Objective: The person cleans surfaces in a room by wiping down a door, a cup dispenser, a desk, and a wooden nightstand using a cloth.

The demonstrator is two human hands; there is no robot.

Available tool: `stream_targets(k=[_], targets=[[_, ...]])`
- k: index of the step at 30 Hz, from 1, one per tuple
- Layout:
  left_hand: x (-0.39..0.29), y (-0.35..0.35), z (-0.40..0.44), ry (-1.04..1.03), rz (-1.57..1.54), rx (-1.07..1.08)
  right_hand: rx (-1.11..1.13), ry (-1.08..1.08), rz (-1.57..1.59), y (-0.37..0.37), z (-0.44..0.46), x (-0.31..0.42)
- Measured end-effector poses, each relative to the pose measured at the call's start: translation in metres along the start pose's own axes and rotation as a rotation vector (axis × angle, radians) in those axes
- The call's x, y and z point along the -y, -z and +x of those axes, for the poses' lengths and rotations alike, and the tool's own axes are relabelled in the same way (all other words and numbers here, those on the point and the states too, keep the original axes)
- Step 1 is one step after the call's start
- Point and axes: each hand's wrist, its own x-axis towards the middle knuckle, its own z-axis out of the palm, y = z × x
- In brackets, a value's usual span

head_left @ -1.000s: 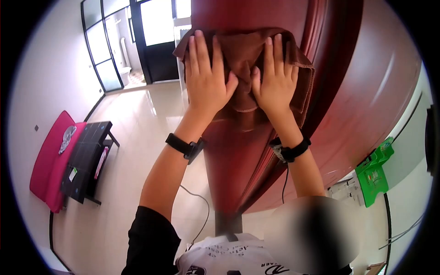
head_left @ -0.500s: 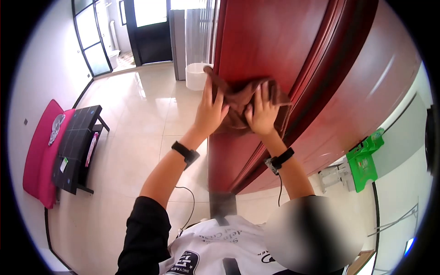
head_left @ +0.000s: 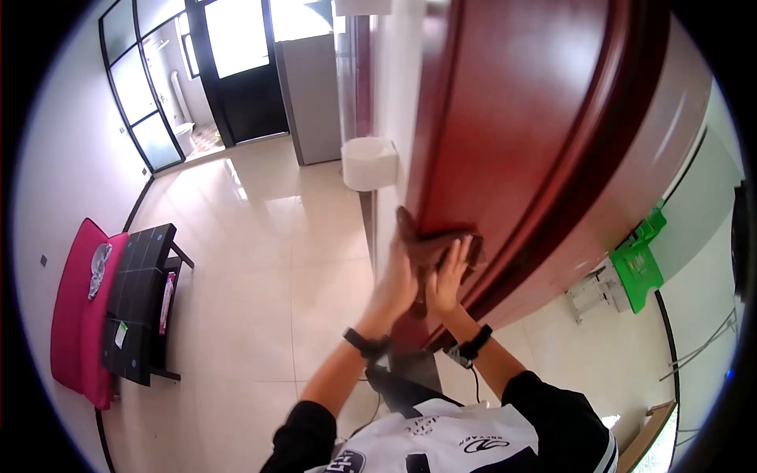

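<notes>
A brown cloth lies bunched against the lower part of a red wooden door. My left hand grips the cloth at the door's left edge; it is slightly blurred and part of its fingers is hidden. On the door's face, my right hand holds the cloth pressed to the wood, its fingers fairly straight and pointing up. The two hands are close together, with folds of cloth between and above them. Both wrists wear black bands.
A white round container sits beside the door's left edge. On the left stand a black low table and a pink sofa. A green plastic piece is at right. Pale tiles cover the floor.
The view has shifted, and the hands and cloth now sit lower on the door. My left hand has come nearer to my right, and the cloth looks more bunched.
</notes>
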Motion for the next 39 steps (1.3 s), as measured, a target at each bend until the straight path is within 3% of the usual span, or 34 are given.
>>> stream_targets(k=[4,6,7,10,12,14,15,17,18,22,26,29,33,35,36,39], targets=[[0.031,0.005,-0.02,0.038,-0.168,-0.101,-0.141,-0.039,0.036,-0.021,0.006,0.031],[0.025,0.037,-0.01,0.067,-0.214,0.06,-0.224,-0.022,0.05,-0.025,0.017,0.057],[0.038,0.048,-0.004,-0.061,-0.178,0.009,-0.261,0.046,0.008,-0.028,0.032,0.076],[0.048,0.081,0.044,0.259,-0.366,-0.125,0.086,0.231,0.032,-0.039,0.072,0.108],[0.079,0.101,0.075,0.043,-0.163,-0.25,0.205,0.151,0.322,-0.047,0.137,0.135],[0.106,0.119,0.112,-0.184,0.032,-0.327,0.039,0.083,0.135,-0.087,0.156,0.125],[0.106,0.117,0.141,-0.278,0.058,-0.291,-0.068,0.065,0.076,-0.098,0.166,0.122],[0.117,0.122,0.162,-0.25,0.01,-0.05,-0.157,-0.011,0.024,-0.126,0.168,0.103],[0.122,0.123,0.168,-0.261,-0.001,-0.033,-0.181,-0.074,0.06,-0.141,0.163,0.094],[0.137,0.111,0.165,0.127,-0.487,0.262,-0.27,-0.015,-0.044,-0.155,0.153,0.082],[0.162,0.111,0.182,0.257,-0.748,0.456,-0.302,-0.055,-0.144,-0.156,0.155,0.077],[0.192,0.101,0.186,0.119,-0.897,0.552,-0.356,-0.09,-0.203,-0.16,0.148,0.074],[0.192,0.097,0.195,0.096,-1.031,0.676,-0.544,-0.19,-0.175,-0.179,0.147,0.08],[0.198,0.1,0.201,0.135,-1.098,0.791,-0.572,-0.163,-0.312,-0.19,0.152,0.09],[0.211,0.095,0.201,0.046,-1.041,0.816,-0.779,-0.309,0.033,-0.202,0.167,0.112],[0.215,0.083,0.206,-0.085,-1.041,0.865,-0.749,-0.446,-0.147,-0.217,0.145,0.1]])
